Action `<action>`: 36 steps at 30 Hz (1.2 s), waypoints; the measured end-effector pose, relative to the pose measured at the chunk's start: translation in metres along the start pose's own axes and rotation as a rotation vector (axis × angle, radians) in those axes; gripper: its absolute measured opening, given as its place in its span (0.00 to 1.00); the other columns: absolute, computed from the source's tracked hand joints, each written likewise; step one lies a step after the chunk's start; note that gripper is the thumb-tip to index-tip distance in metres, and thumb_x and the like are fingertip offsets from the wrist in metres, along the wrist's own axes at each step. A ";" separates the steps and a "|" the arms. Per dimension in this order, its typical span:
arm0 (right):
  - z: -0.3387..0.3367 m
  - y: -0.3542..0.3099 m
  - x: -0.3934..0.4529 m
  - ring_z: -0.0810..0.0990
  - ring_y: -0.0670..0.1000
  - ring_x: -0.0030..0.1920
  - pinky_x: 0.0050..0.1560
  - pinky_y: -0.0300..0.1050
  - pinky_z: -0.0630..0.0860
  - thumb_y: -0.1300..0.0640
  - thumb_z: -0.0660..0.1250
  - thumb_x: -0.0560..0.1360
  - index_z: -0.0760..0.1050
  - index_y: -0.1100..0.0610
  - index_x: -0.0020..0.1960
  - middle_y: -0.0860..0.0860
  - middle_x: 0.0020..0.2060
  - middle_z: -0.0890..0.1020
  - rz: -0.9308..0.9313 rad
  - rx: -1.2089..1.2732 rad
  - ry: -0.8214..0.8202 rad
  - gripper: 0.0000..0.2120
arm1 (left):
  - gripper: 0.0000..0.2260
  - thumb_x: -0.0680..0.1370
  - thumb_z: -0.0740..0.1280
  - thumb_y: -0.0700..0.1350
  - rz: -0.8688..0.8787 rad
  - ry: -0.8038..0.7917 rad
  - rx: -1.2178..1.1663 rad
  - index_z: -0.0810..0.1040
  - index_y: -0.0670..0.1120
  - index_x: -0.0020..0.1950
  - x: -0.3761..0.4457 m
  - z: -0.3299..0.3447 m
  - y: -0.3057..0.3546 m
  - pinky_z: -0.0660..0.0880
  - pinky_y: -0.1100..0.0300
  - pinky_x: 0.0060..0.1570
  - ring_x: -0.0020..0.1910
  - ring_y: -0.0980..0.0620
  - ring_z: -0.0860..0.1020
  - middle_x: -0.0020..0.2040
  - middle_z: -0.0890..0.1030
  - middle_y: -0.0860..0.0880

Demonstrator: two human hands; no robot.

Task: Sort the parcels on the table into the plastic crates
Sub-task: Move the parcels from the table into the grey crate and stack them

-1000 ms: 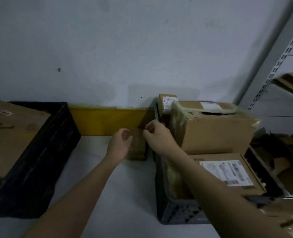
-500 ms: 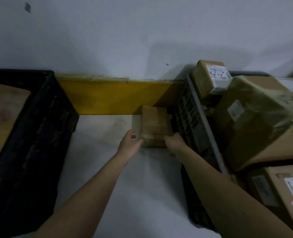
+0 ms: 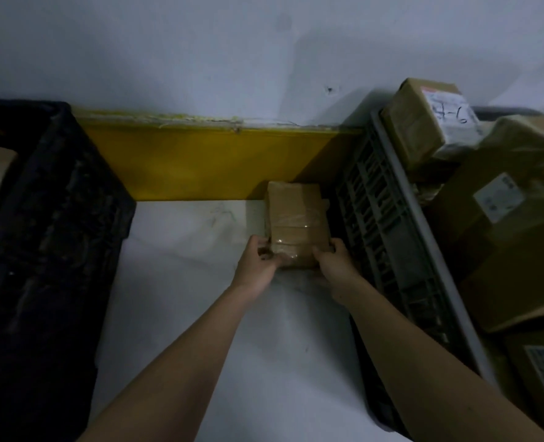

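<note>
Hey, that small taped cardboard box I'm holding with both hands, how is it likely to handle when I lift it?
The small taped box probably stays stiff: its edges look square. The glossy tape under the left hand and right hand may feel slippery. It is flat-sided, so unlikely to roll. Its weight cannot be judged.

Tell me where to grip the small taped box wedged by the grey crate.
Grip the small taped box by its near end, one hand on each long side, as the left hand and right hand do now. The grey crate flanks its right side and the yellow board backs it, so come from the front.
</note>
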State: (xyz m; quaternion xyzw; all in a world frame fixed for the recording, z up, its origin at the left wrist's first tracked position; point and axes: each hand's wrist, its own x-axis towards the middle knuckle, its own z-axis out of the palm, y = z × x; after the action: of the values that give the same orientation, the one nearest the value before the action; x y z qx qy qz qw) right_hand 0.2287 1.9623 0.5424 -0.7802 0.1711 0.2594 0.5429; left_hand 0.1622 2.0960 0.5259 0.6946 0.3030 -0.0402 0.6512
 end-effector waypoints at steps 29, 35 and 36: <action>-0.108 -0.084 -0.213 0.84 0.62 0.53 0.43 0.56 0.84 0.37 0.52 0.82 0.71 0.56 0.69 0.64 0.59 0.81 -0.115 0.204 -0.719 0.28 | 0.23 0.74 0.74 0.46 0.328 0.257 -0.706 0.70 0.45 0.65 -0.237 -0.063 0.156 0.82 0.44 0.43 0.54 0.43 0.81 0.60 0.79 0.41; -0.137 -0.098 -0.241 0.76 0.41 0.58 0.43 0.36 0.79 0.45 0.71 0.75 0.52 0.38 0.76 0.43 0.64 0.72 -0.747 0.174 -0.534 0.37 | 0.19 0.74 0.76 0.46 0.383 0.443 -0.681 0.70 0.47 0.58 -0.266 -0.039 0.184 0.82 0.42 0.46 0.52 0.42 0.83 0.58 0.81 0.43; -0.144 -0.100 -0.243 0.77 0.37 0.54 0.41 0.33 0.78 0.51 0.72 0.76 0.54 0.42 0.76 0.41 0.59 0.73 -0.825 0.171 -0.477 0.37 | 0.20 0.74 0.76 0.47 0.387 0.416 -0.659 0.70 0.47 0.59 -0.270 -0.029 0.188 0.83 0.43 0.45 0.53 0.42 0.83 0.58 0.80 0.44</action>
State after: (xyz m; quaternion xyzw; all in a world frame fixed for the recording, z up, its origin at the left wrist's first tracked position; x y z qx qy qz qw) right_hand 0.1189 1.8595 0.8015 -0.6543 -0.2613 0.1792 0.6867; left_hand 0.0217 2.0298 0.8171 0.4868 0.2888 0.3222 0.7588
